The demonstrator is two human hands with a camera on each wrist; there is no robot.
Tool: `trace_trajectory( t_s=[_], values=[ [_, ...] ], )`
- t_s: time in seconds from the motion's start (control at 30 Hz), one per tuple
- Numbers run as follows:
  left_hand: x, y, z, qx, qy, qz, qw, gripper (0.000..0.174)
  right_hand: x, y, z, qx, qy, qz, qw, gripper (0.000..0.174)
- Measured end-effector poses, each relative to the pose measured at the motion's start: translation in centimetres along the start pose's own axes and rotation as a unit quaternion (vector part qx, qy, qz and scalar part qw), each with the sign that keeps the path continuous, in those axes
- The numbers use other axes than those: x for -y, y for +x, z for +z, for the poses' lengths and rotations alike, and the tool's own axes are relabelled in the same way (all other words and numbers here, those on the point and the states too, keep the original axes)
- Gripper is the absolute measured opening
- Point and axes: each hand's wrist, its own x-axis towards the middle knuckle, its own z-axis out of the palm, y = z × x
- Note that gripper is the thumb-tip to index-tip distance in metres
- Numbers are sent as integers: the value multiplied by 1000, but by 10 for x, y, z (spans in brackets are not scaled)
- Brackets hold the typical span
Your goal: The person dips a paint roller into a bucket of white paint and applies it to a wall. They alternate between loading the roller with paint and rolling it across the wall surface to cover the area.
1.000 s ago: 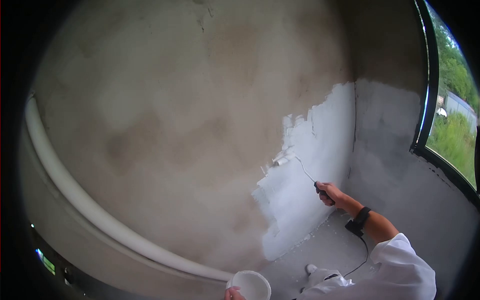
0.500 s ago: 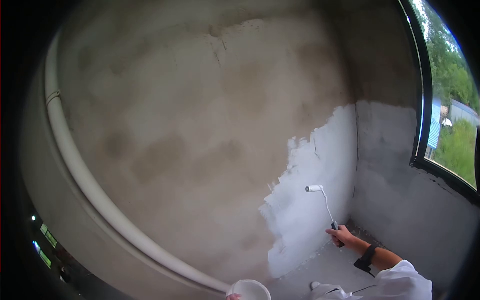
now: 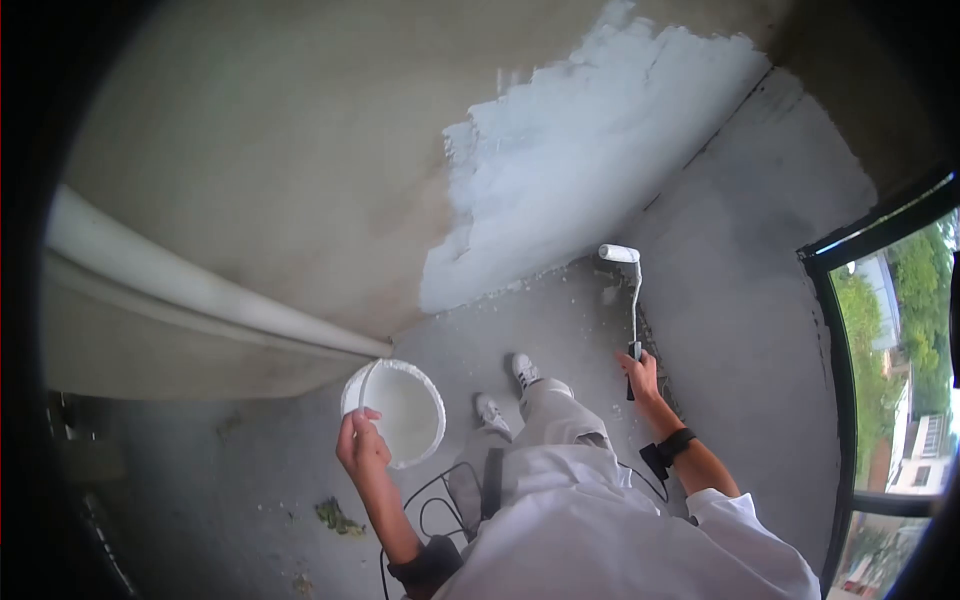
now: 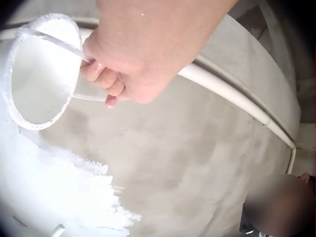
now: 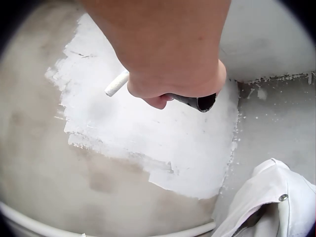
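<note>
In the head view my left hand [image 3: 362,445] grips the handle of a white bucket [image 3: 441,412], which has pale paint in it. The left wrist view shows the fingers curled round the thin bucket handle [image 4: 59,43]. My right hand [image 3: 643,376] holds a paint roller [image 3: 620,254] by its black grip, with the white roller sleeve up and out in front. From the right wrist, the grip's hollow end [image 5: 206,102] sticks out of the fist and part of the roller frame is hidden behind the hand. In the head view the roller overlaps the floor near the wall corner.
A white painted patch [image 3: 560,160] with a ragged edge covers part of the brownish wall [image 3: 270,140]. A thick pale pipe [image 3: 190,275] runs along the wall at left. A black-framed window [image 3: 835,350] is at right. Cables [image 3: 440,480] hang by the legs; debris [image 3: 338,517] lies on the floor.
The head view has tilted down, bringing the floor, feet and whole bucket into view. The roller has come off the painted wall and back towards the body. Both hands keep their hold.
</note>
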Motion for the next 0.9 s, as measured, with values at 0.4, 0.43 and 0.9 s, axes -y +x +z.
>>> trace_trajectory(
  t_s=[0.4, 0.43, 0.9],
  values=[
    [9, 28, 44, -72, 91, -35, 993, 30, -56, 12, -4, 9, 32, 146, 989, 28],
    [17, 30, 48, -75, 84, -32, 993, 29, -65, 15, -7, 14, 24, 145, 989, 29],
    [76, 60, 95, -137, 94, -69, 984, 24, -75, 43, -35, 155, -173, 16, 972, 31]
  ],
)
